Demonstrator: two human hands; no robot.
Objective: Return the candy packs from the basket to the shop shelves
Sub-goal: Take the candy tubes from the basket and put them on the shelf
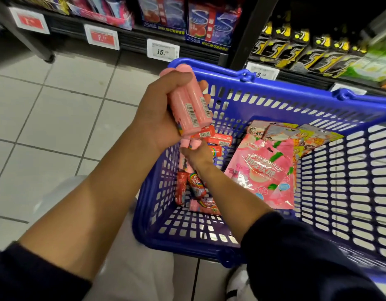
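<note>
A blue basket (263, 88) stood on the pale tiled floor (57, 109) before dark shop shelves (131, 38). The left hand (159, 114) gripped pink candy tubes (187, 105) over the basket's left rim; the right hand (198, 153) pinched another tube inside.

1. I see open basket (274, 88) floor at the near end, below my arms.
2. Pink candy bags (261, 170) cover its right half.
3. Red tubes (195, 183) crowd the left wall.
</note>
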